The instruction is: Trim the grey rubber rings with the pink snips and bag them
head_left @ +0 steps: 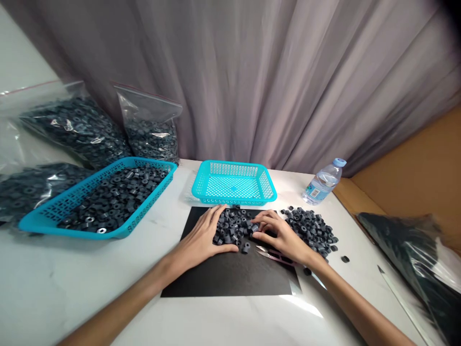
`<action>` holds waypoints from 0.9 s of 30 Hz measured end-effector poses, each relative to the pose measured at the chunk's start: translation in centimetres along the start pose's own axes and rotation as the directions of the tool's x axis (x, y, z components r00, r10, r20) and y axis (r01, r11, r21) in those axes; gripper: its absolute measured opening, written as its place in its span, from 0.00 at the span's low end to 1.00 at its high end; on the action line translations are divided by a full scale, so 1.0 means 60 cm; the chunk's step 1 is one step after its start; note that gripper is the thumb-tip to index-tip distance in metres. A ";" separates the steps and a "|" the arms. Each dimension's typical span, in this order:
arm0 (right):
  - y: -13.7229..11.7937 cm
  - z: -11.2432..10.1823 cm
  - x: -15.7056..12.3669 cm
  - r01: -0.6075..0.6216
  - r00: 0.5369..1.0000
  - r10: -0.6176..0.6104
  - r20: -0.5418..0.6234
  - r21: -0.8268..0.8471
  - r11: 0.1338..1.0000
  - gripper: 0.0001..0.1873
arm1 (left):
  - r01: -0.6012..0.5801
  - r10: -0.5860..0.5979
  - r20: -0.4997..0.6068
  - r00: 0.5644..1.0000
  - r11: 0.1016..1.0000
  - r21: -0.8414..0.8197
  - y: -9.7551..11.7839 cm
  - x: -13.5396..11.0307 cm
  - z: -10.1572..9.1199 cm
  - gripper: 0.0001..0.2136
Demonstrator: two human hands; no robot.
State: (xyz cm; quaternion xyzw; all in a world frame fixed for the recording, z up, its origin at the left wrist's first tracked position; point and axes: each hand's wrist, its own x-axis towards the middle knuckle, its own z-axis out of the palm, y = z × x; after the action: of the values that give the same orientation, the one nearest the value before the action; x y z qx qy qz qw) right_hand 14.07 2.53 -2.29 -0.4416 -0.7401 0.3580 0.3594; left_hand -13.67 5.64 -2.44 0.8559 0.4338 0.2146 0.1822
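Dark grey, short tube-shaped pieces (230, 228), matte and holed through the middle, lie in a loose heap between the two hands. Across the far side hangs a mauve-grey cloth curtain (230, 72) in soft vertical folds, above a smooth, white, faintly veined table (90, 283). Clear plastic zip bags (153, 134), bulging with similar pieces, stand far left, behind a turquoise lattice-walled plastic basket (148, 206) filled with more. Under the heap is a flat black sheet (230, 278); beyond it sits a shallow turquoise perforated tray (234, 185). Far right leans a clear, blue-capped bottle (323, 183), near a second dark pile (311, 228). Pink-handled metal snips (276, 255) lie beneath the right hand (283, 235), whose curled fingers touch the heap's right edge; whether they pinch a piece, I cannot tell. Spread open, the left hand (205, 233) borders the heap's left side.
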 end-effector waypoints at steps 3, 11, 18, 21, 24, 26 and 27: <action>-0.011 -0.001 -0.001 0.019 0.999 -0.021 -0.032 -0.053 0.998 0.14 | -0.044 0.044 -0.013 0.999 0.999 0.012 0.003 0.006 -0.008 0.50; -0.009 0.005 -0.001 0.049 0.984 -0.067 -0.164 -0.111 0.993 0.15 | -0.173 0.204 -0.147 0.968 0.965 0.198 0.050 -0.006 -0.003 0.48; -0.003 0.013 0.009 0.024 0.975 -0.054 -0.214 -0.141 0.990 0.18 | -0.150 0.195 -0.148 0.970 0.951 0.271 0.045 0.022 0.029 0.41; -0.003 0.014 0.009 0.022 0.974 -0.052 -0.219 -0.139 0.990 0.18 | -0.172 0.216 -0.131 0.967 0.943 0.286 0.042 0.025 0.016 0.43; -0.004 0.014 0.007 0.022 0.971 -0.056 -0.231 -0.146 0.989 0.18 | -0.130 0.183 -0.156 0.971 0.946 0.297 0.047 0.011 -0.002 0.47; -0.003 0.014 0.006 0.021 0.968 -0.057 -0.244 -0.148 0.989 0.17 | -0.030 0.094 -0.200 0.975 0.954 0.299 0.049 -0.007 -0.005 0.49; -0.003 0.014 0.006 0.019 0.966 -0.057 -0.253 -0.148 0.989 0.16 | 0.031 0.035 -0.220 0.975 0.956 0.291 0.049 -0.016 -0.001 0.50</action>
State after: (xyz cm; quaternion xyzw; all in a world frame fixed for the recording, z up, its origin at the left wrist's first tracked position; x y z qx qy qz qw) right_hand 13.18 2.63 -2.48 -0.4947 -0.7196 0.2367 0.4259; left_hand -12.26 3.20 -1.12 0.8443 0.4776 0.2428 0.0034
